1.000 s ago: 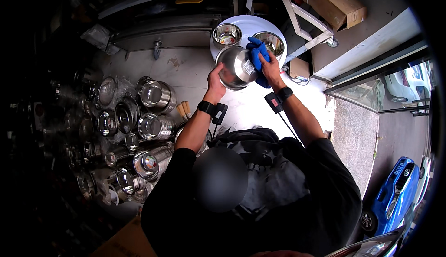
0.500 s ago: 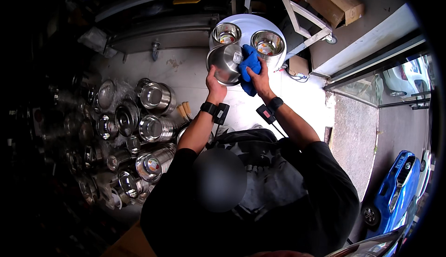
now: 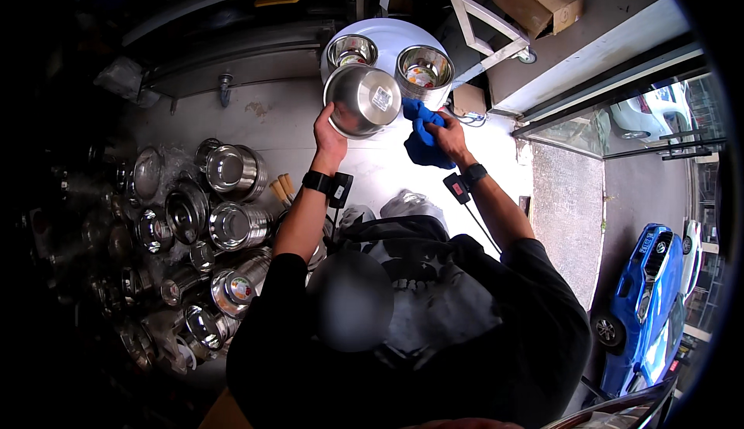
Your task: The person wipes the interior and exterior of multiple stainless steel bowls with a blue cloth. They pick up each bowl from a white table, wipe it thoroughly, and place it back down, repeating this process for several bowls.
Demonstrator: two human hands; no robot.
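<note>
Shiny steel is the worry here: the bowl (image 3: 363, 102) is held by the left hand (image 3: 330, 138) alone, thumb on the wall near the rim, the other fingers mostly hidden underneath. Smooth metal held at one side could pivot or slip if that grip loosens or the skin's damp, and I'd guess it'd dent on the hard floor (image 3: 287, 130). It's tipped base-up just in front of the left pot (image 3: 353, 49); can't tell if they touch, but a careless swing could clank them and leave a scratch.

The right hand (image 3: 452, 136) is closed around a bunched blue cloth (image 3: 423, 138), right beside the bowl's edge. Its loose end hangs down, so it could snag the right pot (image 3: 425, 72) if the arm swings wide. Grit in the cloth could mark the finish too.

Texture-wise: the bowl's wall is rounded with a satiny look, the base flat with a pale sticker. Both pots are mirror-bright cylinders on a smooth, round white table (image 3: 395, 27). Over left, more steel pots (image 3: 236, 226) crowd together with crinkly clear plastic (image 3: 172, 177) among them.
</note>
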